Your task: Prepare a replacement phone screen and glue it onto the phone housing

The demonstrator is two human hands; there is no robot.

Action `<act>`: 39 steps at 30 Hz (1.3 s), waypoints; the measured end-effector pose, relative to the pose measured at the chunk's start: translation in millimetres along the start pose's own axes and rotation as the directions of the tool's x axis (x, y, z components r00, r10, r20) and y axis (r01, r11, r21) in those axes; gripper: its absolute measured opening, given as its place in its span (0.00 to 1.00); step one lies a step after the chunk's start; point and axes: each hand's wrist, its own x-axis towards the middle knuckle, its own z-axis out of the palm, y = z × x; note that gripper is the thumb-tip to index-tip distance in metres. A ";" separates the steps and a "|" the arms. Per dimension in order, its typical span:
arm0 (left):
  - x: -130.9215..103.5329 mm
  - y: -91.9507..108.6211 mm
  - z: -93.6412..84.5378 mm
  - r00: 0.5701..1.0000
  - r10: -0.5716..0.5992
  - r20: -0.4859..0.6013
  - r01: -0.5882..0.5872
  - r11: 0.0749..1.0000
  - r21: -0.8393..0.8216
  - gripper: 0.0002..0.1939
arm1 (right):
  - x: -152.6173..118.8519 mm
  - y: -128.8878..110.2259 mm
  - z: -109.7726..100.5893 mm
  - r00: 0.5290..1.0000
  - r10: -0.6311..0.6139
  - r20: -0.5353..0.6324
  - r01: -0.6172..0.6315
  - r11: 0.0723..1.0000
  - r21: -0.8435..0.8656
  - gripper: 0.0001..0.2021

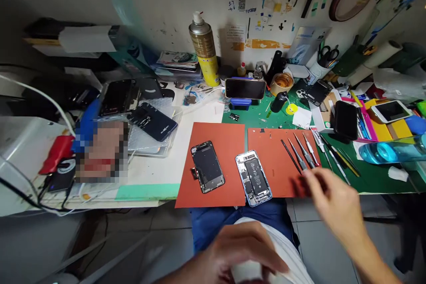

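Observation:
My left hand [248,248] is close to the camera above my lap, its fingers curled around something whitish that I cannot make out. My right hand [336,199] reaches over the right-hand mat, thumb and fingers closed at the near end of grey tweezers [298,153]. Beside these lie a thin black tool [290,156], another pair of tweezers [304,150] and a silver screwdriver [310,147]. An opened phone body [254,178] with its battery exposed rests partly on the right mat. Left of it, a detached phone screen [208,167] lies face down.
Two red-brown mats [233,142] cover the bench front. More tools [336,159] and a blue bottle [382,152] lie to the right. A phone on a stand [245,88], a spray can [205,53] and a tape roll [282,84] stand behind. Phone parts [153,122] are stacked left.

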 end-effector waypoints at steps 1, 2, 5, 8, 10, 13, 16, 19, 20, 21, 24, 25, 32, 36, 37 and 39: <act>0.0 -3.1 0.4 0.999 -0.029 -0.021 0.027 0.994 -0.105 0.15 | -12.6 -16.0 9.8 0.997 -0.061 0.039 0.055 0.989 0.138 0.16; -2.6 -7.5 0.3 0.996 -0.072 -0.049 0.062 0.983 -0.172 0.14 | -22.5 -31.1 21.1 0.990 -0.131 0.055 0.118 0.973 0.199 0.18; -23.2 -25.0 -2.6 0.968 -0.178 -0.174 0.168 0.983 -0.071 0.10 | -33.6 -68.7 54.7 0.976 -0.206 0.065 0.199 0.976 0.092 0.34; -45.6 -39.6 -6.4 0.925 -0.234 -0.300 0.240 0.971 -0.020 0.07 | -27.8 -93.3 73.6 0.979 -0.185 0.089 0.195 0.974 -0.112 0.42; -52.7 -44.9 -5.4 0.897 -0.266 -0.353 0.265 0.963 -0.053 0.07 | -23.4 -103.0 76.2 0.983 -0.149 0.109 0.167 0.970 -0.178 0.42; -51.1 -48.7 7.4 0.841 -0.408 -0.355 0.312 0.902 -0.297 0.13 | -16.3 -107.0 68.6 0.987 -0.085 0.135 0.100 0.988 -0.114 0.40; -42.1 -51.6 32.4 0.811 -0.538 -0.231 0.313 0.731 -0.606 0.21 | -1.9 -99.4 52.4 0.963 0.019 0.270 -0.063 0.986 0.157 0.34; -32.6 -54.3 58.9 0.792 -0.595 -0.136 0.307 0.581 -0.754 0.24 | 14.8 -88.2 38.5 0.898 0.114 0.425 -0.274 0.901 0.336 0.25; -29.7 -54.4 66.2 0.779 -0.615 -0.120 0.301 0.536 -0.788 0.25 | 18.8 -85.2 36.4 0.886 0.130 0.445 -0.307 0.883 0.354 0.24; -27.0 -54.0 72.3 0.765 -0.635 -0.108 0.291 0.491 -0.821 0.25 | 21.7 -82.7 35.7 0.882 0.137 0.452 -0.323 0.873 0.365 0.23; -19.3 -47.7 83.6 0.695 -0.712 -0.103 0.238 0.363 -0.901 0.26 | 25.1 -78.0 39.4 0.870 0.149 0.470 -0.367 0.832 0.416 0.24; -16.9 -44.0 85.1 0.659 -0.746 -0.096 0.220 0.313 -0.924 0.27 | 25.5 -77.0 41.3 0.862 0.153 0.482 -0.389 0.811 0.438 0.24; -1.6 -21.7 75.6 0.514 -0.857 -0.031 0.011 0.043 -0.999 0.33 | 30.1 -80.2 42.4 0.776 0.147 0.613 -0.558 0.613 0.559 0.26; 6.7 -20.9 69.4 0.489 -0.871 -0.053 -0.137 -0.017 -0.990 0.27 | 32.8 -83.8 43.2 0.753 0.089 0.652 -0.567 0.592 0.574 0.23; 8.3 -21.0 68.7 0.481 -0.875 -0.055 -0.165 -0.028 -0.986 0.27 | 35.3 -83.7 44.1 0.760 0.074 0.645 -0.545 0.612 0.572 0.22; 10.4 -20.6 67.7 0.467 -0.883 -0.058 -0.204 -0.044 -0.978 0.25 | 45.3 -83.3 44.8 0.801 0.048 0.596 -0.465 0.677 0.570 0.21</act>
